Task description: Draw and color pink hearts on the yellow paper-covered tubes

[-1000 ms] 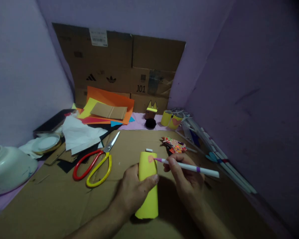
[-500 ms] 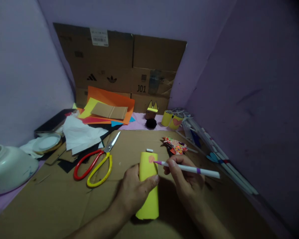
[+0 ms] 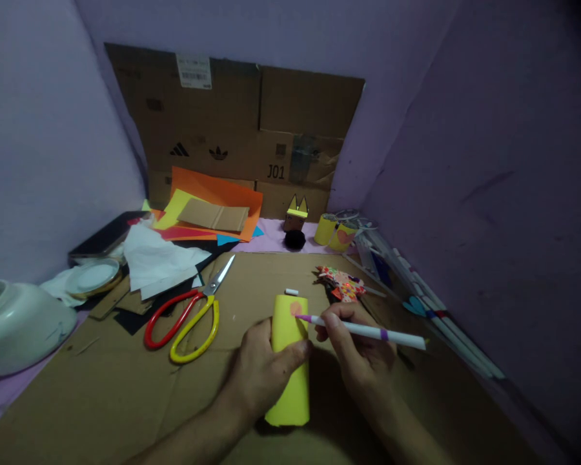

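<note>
My left hand (image 3: 266, 368) is closed around a yellow paper tube (image 3: 290, 400), its thumb lying across the front. Near the tube's upper end is a small orange-pink patch (image 3: 295, 308), roughly round. My right hand (image 3: 356, 342) grips a white marker (image 3: 397, 337) with a purple band, and its purple tip touches or nearly touches the patch's lower edge. Just beyond the tube lies a small white cap (image 3: 292, 292). Scissors (image 3: 207, 300) with one red and one yellow handle rest to the left, blades apart.
At the back, coloured paper sheets (image 3: 213, 187) lean near a cardboard panel (image 3: 232, 116). A white bowl (image 3: 24, 329) stands far left, beside white tissue (image 3: 159, 255). Short yellow tubes (image 3: 325, 229) stand back right; several markers (image 3: 445, 323) line the right wall. A floral-patterned piece (image 3: 343, 284) lies beyond my right hand.
The marker tip has shifted slightly left and down along the patch's lower edge. My left hand keeps its hold on the tube.
</note>
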Available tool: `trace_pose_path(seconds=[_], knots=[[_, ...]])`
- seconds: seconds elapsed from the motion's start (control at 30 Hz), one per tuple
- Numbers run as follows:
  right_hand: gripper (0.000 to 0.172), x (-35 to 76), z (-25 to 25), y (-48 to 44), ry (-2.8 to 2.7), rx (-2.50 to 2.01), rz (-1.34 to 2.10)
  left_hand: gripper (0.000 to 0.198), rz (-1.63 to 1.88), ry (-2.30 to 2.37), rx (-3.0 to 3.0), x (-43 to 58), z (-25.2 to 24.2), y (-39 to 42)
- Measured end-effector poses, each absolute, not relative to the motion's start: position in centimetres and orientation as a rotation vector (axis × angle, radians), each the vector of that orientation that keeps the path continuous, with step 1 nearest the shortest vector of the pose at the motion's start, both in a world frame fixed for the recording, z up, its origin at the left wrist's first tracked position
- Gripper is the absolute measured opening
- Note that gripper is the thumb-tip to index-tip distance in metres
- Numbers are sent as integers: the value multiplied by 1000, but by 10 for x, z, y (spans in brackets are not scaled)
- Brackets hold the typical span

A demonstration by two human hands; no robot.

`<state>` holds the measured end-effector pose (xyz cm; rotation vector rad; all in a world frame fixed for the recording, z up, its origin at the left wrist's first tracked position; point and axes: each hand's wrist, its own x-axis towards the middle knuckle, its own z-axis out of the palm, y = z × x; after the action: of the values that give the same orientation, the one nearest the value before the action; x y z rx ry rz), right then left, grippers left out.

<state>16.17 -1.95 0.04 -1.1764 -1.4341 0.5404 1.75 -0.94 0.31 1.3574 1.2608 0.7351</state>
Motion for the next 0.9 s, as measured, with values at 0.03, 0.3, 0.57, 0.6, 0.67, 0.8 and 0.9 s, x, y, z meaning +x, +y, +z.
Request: trace_pose_path(seconds=[0.03, 0.3, 0.57, 0.6, 0.67, 0.8, 0.9], knots=[[18, 162, 1, -20, -1431, -1171, 545, 31, 734, 1270, 1364, 17, 2, -9], [17, 164, 0, -19, -1358, -1119, 525, 31, 742, 1251, 1366, 17, 3, -8], [15, 163, -3, -18, -1392, -1142, 530, 28, 741, 1261, 1359, 18, 7, -10], [16, 163, -2, -18, -1408, -1147, 526, 29, 738, 1256, 1355, 17, 6, -10], [18, 163, 1, -20, -1436, -1147, 526, 30, 736, 1243, 1351, 17, 5, -10], [17, 162, 2, -20, -1382, -1149, 513, 31, 735, 1263, 1376, 17, 3, -9], [15, 162, 0, -19, -1365, -1154, 527, 30, 739, 1268, 1375, 17, 3, -8]])
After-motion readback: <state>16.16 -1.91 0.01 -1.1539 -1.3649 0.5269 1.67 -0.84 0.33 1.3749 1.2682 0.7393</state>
